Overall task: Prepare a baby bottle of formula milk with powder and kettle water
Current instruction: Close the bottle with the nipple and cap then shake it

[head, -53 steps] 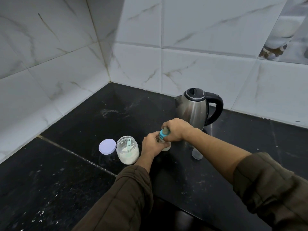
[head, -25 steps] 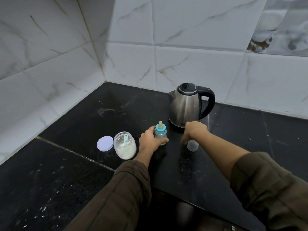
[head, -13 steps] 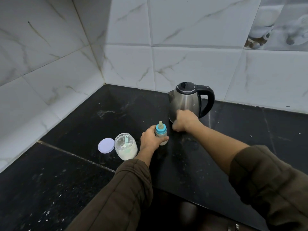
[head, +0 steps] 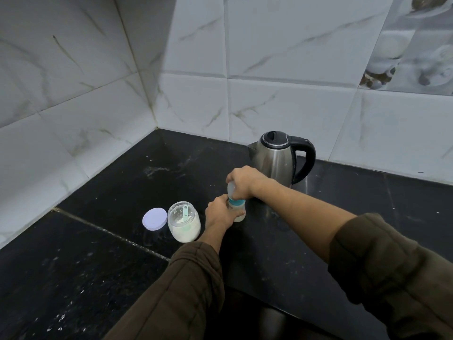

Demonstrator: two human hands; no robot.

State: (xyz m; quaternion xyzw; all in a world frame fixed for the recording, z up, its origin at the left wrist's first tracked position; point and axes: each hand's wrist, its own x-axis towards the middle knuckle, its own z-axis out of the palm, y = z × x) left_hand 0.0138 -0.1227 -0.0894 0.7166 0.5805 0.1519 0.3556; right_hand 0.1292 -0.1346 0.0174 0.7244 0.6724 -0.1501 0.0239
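Bottle (head: 239, 212) stands upright on the black tabletop (head: 269, 253), roughly centre of view, at 5 o'clock from the kettle (head: 277, 159) and at 3 o'clock from the open jar (head: 184, 222). Left hand (head: 219, 213) is wrapped around the bottle's body from the 9 o'clock side; judged purpose: to pin the base so the bottle neither tips nor turns under a load from above. Right hand (head: 242, 181) is clenched on the clear cap (head: 231, 188) and holds it on top of the bottle, right above the blue collar (head: 236, 201); the teat is hidden under cap and fingers, so whether the cap is fully seated cannot be told. Contents look pale and milky at the bottle's foot, which suggests powder and water are already in; the step in hand appears to be capping. The jar holds white powder with a pale green scoop (head: 185, 212) resting inside, handle up, within easy reach. Its lid (head: 155, 218) lies flat just beside it at 9 o'clock, likely parked clear of the working spot. Kettle sits behind the hands near the tiled wall (head: 282, 106), lid closed, handle toward 3 o'clock, presumably to suit a right-hand grab. Risk noted: an off-axis push on the cap could tilt the small bottle.
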